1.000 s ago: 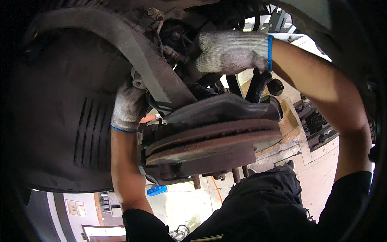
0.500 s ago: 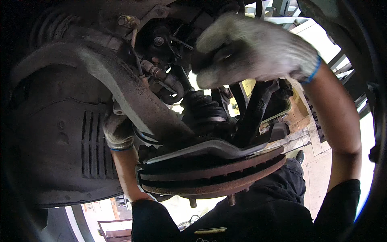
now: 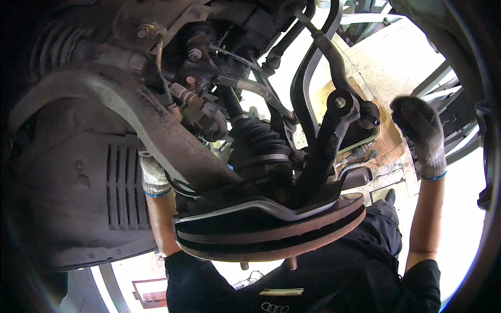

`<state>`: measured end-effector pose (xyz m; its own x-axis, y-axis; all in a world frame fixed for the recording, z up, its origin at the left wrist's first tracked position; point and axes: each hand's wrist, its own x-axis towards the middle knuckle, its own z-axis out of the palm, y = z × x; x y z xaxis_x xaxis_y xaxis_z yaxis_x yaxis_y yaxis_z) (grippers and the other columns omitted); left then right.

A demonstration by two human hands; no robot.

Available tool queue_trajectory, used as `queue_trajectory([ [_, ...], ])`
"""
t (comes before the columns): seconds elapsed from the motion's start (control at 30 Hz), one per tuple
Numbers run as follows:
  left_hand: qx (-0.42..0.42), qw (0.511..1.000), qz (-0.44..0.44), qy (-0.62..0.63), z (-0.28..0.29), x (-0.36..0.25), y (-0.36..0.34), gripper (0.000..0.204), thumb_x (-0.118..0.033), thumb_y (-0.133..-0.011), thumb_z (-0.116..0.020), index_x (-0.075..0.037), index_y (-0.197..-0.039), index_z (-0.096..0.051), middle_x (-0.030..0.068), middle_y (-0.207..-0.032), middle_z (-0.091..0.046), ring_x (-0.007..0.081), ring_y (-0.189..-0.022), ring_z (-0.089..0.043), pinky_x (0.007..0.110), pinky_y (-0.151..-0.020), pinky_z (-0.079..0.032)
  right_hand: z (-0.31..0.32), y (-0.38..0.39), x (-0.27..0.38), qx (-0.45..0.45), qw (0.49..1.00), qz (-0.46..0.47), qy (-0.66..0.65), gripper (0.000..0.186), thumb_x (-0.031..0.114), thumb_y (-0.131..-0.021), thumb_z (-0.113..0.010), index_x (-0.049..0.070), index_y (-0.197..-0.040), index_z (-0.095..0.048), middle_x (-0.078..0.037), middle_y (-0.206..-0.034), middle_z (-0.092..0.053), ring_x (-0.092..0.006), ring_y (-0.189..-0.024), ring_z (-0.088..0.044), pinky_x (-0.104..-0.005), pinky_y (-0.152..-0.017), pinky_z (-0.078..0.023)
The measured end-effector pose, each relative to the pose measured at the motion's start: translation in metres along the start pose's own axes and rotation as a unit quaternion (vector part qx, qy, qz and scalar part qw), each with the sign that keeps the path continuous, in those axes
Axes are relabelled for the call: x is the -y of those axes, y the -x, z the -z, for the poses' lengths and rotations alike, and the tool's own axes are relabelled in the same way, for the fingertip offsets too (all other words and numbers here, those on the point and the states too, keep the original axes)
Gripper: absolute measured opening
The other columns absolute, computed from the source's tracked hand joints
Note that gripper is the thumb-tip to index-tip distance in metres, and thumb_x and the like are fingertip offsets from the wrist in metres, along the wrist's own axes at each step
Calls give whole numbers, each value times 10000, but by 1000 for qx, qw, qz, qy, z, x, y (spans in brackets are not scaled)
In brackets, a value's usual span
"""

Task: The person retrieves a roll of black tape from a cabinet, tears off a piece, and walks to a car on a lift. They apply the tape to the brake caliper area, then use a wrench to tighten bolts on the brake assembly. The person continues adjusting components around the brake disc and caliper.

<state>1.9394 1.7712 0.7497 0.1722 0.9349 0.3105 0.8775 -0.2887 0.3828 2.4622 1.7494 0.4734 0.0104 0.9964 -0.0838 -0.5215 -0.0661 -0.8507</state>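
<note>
Right hand, gloved, is raised beside the steering arm, fingers curled, holding nothing. Left hand sits behind the control arm above the brake disc; its grip can't be seen.

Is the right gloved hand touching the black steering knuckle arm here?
Apart. The head view shows bright floor between the right hand and the steering knuckle arm.

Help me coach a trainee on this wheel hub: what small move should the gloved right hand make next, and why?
Probably bring the right hand back in toward the steering arm joint. It hangs free out to the side, holding nothing, while the left hand sits mostly hidden behind the control arm above the brake disc.
</note>
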Motion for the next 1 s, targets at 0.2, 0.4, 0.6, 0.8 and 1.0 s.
queue_trajectory([
  [0.2,-7,994,38,106,4,-14,0,462,-367,-997,-537,-105,-1378,-525,150,-1296,-593,263,-1178,-568,401,-1002,-458,35,25,-76,-60,992,-104,39,283,215,-917,-678,-21,-1070,-705,-61,-931,-694,-116,-817,-667,-232,-748,-543],
  [0.4,-13,989,39,141,4,-17,16,526,-416,-966,-569,-126,-1401,-512,158,-1337,-570,277,-1228,-536,409,-1049,-403,48,67,-144,-72,977,-189,75,251,197,-918,-701,-29,-1025,-701,-34,-855,-665,-100,-726,-615,-230,-693,-515],
  [0.6,-9,987,51,151,3,-25,19,593,-465,-934,-601,-148,-1425,-499,166,-1377,-547,290,-1278,-504,417,-1096,-349,86,98,-192,-69,968,-211,114,204,187,-912,-701,-15,-939,-696,-19,-799,-648,-93,-678,-595,-236,-633,-501],
  [0.8,-5,979,63,192,-1,-32,12,662,-514,-902,-633,-170,-1449,-486,174,-1417,-524,304,-1327,-473,425,-1142,-295,142,134,-225,-99,928,-278,228,213,204,-880,-693,-9,-862,-690,-22,-727,-629,-93,-599,-557,-240,-558,-472],
  [1.0,-6,952,74,297,-14,-68,27,733,-563,-870,-665,-191,-1472,-474,182,-1458,-501,318,-1377,-441,433,-1189,-240,159,154,-252,-169,923,-281,202,240,209,-877,-707,-20,-946,-691,-50,-798,-660,-136,-659,-604,-287,-628,-523],
])
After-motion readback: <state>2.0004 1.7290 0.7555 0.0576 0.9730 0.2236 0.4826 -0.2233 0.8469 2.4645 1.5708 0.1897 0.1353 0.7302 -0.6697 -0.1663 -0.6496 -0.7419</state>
